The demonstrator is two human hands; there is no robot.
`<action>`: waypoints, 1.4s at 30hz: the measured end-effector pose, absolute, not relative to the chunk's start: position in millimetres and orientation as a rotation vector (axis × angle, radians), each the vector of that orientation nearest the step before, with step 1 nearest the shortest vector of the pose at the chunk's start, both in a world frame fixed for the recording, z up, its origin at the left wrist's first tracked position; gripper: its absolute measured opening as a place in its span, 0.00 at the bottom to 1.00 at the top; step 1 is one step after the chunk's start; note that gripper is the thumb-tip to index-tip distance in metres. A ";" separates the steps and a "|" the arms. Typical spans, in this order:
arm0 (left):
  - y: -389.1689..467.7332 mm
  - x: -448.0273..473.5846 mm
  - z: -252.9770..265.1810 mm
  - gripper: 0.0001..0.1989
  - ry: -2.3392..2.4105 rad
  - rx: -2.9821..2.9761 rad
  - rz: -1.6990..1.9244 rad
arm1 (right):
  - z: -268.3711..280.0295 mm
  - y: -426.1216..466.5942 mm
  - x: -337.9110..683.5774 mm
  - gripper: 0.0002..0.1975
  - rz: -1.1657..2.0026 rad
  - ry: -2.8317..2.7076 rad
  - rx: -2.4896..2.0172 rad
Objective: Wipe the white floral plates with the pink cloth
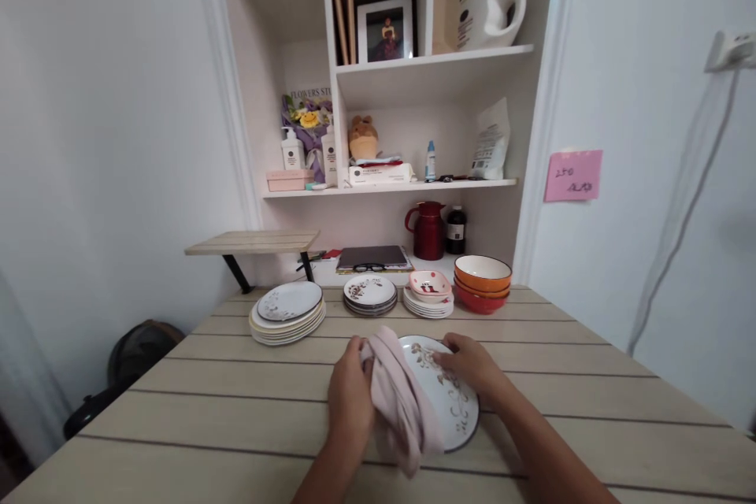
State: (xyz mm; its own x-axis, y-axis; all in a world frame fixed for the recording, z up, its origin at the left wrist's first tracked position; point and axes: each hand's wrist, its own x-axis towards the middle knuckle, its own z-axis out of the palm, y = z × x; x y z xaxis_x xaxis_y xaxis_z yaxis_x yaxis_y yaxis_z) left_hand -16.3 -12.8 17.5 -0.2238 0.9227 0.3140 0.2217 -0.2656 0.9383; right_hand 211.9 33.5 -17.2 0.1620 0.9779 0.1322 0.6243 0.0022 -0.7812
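A white plate [452, 402] with a brown floral pattern and dark rim lies on the wooden table [236, 402] in front of me. My left hand [350, 394] grips a pale pink cloth [402, 402] that drapes over the plate's left side. On the plate's upper right edge rests my right hand [472, 364], fingers on the rim.
At the table's far edge stand a stack of large plates [288, 313], a stack of small dark-rimmed plates [370, 294], white saucers with a pink dish [429, 293] and stacked orange and red bowls [483, 283]. Shelves behind hold a red jug [428, 230], bottles and a kettle.
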 end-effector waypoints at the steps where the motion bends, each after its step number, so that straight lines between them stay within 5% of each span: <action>1: -12.9 -18.7 17.3 0.02 1.485 1.514 1.465 | -18.0 33.8 213.5 0.06 0.597 -1.568 -1.732; 7: -14.5 -33.8 12.8 0.10 1.726 1.562 1.212 | -20.2 30.6 224.2 0.05 0.528 -1.634 -1.909; 11: -14.0 -38.3 1.4 0.10 1.685 1.512 1.262 | -7.9 20.3 216.7 0.27 0.150 -1.642 -2.007; 13: -14.3 -40.1 -3.9 0.10 1.662 1.481 1.293 | 3.0 11.6 203.8 0.28 -0.007 -1.660 -1.933; 17: -20.1 -43.5 -4.8 0.07 1.579 1.446 1.338 | 15.9 -9.7 163.1 0.23 0.502 -1.971 -1.400; 20: -30.7 -49.7 5.9 0.05 1.416 1.479 1.394 | 11.6 -19.9 134.3 0.26 0.586 -2.030 -1.482; 24: -44.4 -69.4 19.7 0.11 1.390 1.509 1.451 | 9.9 -23.8 118.5 0.05 0.631 -2.007 -1.429; 27: -50.4 -86.6 14.4 0.13 1.437 1.492 1.489 | 21.2 -29.0 116.5 0.11 1.149 -1.682 -1.143; 32: -63.8 -99.9 -4.9 0.35 1.237 1.406 1.242 | 39.7 -42.9 101.7 0.17 1.675 -1.123 -0.693; 36: -75.3 -96.6 12.2 0.28 0.934 1.320 1.210 | 44.8 -50.7 84.0 0.20 1.751 -1.166 -0.647; 40: -73.1 -96.8 40.0 0.16 1.020 1.267 1.416 | 47.6 -48.3 78.0 0.34 1.771 -1.200 -0.743; 42: -69.5 -100.0 43.7 0.16 1.046 1.199 1.461 | 48.8 -44.9 78.8 0.30 1.799 -1.161 -0.767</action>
State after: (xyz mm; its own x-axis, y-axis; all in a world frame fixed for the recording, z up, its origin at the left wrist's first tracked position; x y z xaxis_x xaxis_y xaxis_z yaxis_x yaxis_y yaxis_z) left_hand -100.0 -69.5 43.7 -0.0764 0.9804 0.1818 -0.1437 -0.1912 0.9710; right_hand 78.8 -44.9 48.8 -0.4596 0.8867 -0.0497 -0.3199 -0.2175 -0.9222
